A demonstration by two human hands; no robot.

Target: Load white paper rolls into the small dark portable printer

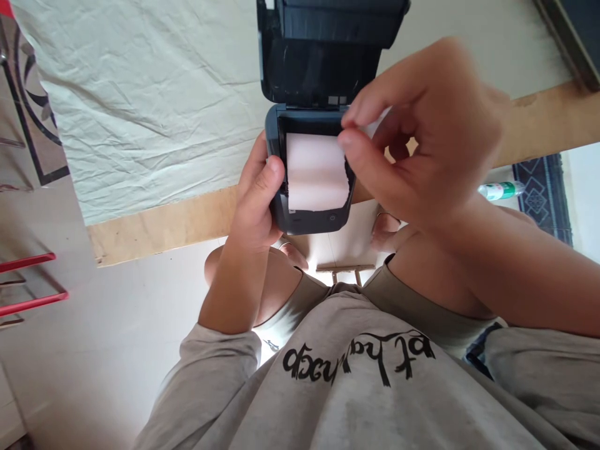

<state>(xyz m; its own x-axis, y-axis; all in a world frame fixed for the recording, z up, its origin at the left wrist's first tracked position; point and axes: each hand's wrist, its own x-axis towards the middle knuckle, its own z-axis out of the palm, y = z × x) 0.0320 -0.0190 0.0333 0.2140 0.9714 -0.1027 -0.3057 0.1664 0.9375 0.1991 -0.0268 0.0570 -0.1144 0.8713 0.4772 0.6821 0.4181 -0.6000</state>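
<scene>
My left hand [260, 194] is closed around the left side of a small dark portable printer [309, 222], its thumb on the rim. The printer's lid [319, 69] is swung up, away from me. A white paper roll [319, 169] lies in the open compartment, its right edge ragged. Over the printer's right side, my right hand [422, 131] is pinched, thumb and index fingertips nearly together, slightly blurred. A white scrap of paper [377, 123] shows between those fingers, mostly hidden by them.
Beneath the printer is a table with a pale wrinkled cloth [154, 94] and a bare wooden edge [164, 225]. A dark flat object [574, 37] lies at the far right. Below are a plastic bottle [501, 190], a patterned mat [544, 200] and red bars [32, 303].
</scene>
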